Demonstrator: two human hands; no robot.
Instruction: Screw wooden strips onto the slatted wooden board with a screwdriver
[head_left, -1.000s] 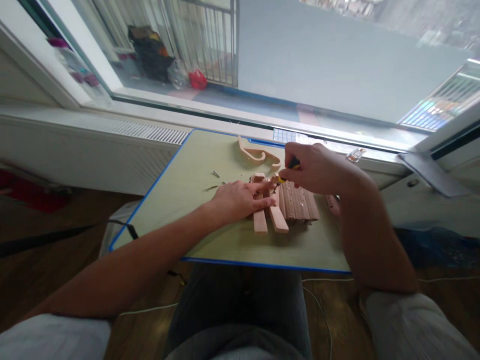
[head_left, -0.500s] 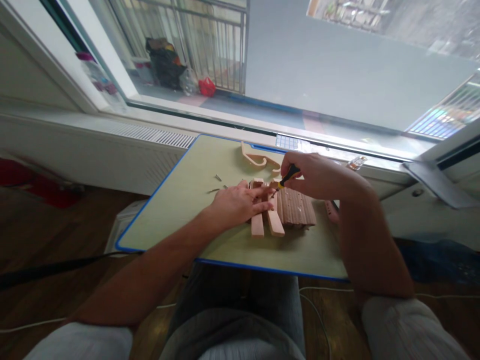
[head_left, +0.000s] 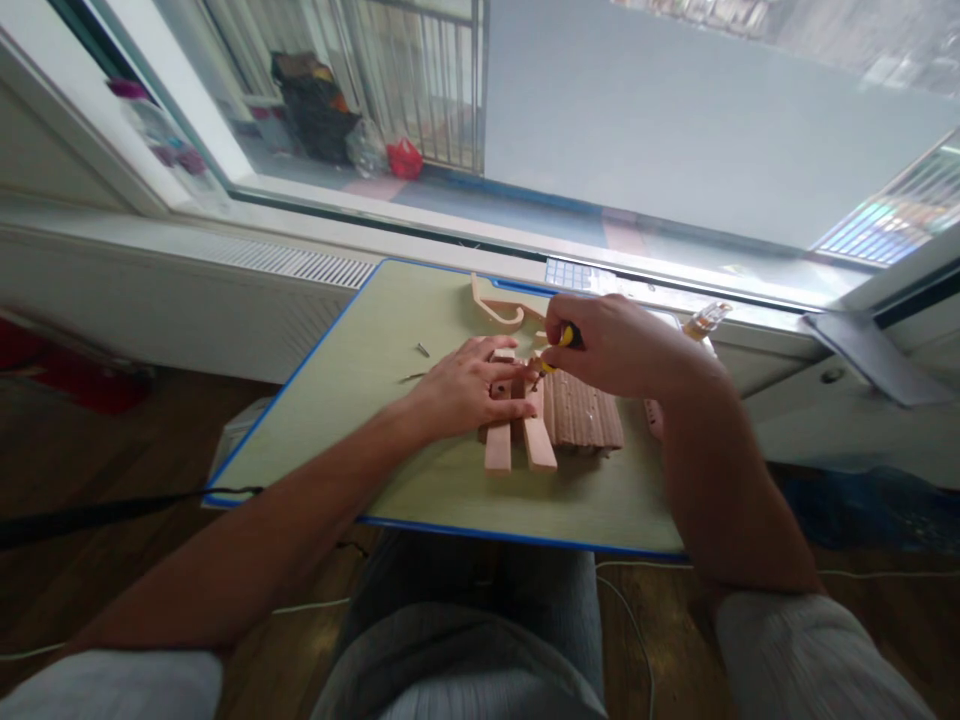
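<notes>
My right hand [head_left: 600,340] is closed round the yellow-and-black handle of a screwdriver [head_left: 570,336]. Its shaft slants down to the left, and the tip is at the upper part of a pale wooden strip [head_left: 541,448]. Across that strip and a second wooden strip [head_left: 498,450] beside it lies my left hand [head_left: 469,388], fingers stretched out and spread, pressing from above. Under and right of the strips is a block of layered corrugated cardboard [head_left: 589,415]. My fingers partly hide the strips' upper ends; whether a screw sits under the tip I cannot tell.
The table [head_left: 322,420] has a blue edge and stands against the window sill. A curled wooden piece [head_left: 499,312] lies at its back. Left of my hand are a loose screw [head_left: 423,350] and a thin dark piece [head_left: 412,377]. A clear bottle-like object [head_left: 706,320] is at the back right.
The view has shifted, so the table sits a little further left. My right hand has turned about the screwdriver, hiding more of its handle. My left hand stays on the strips.
</notes>
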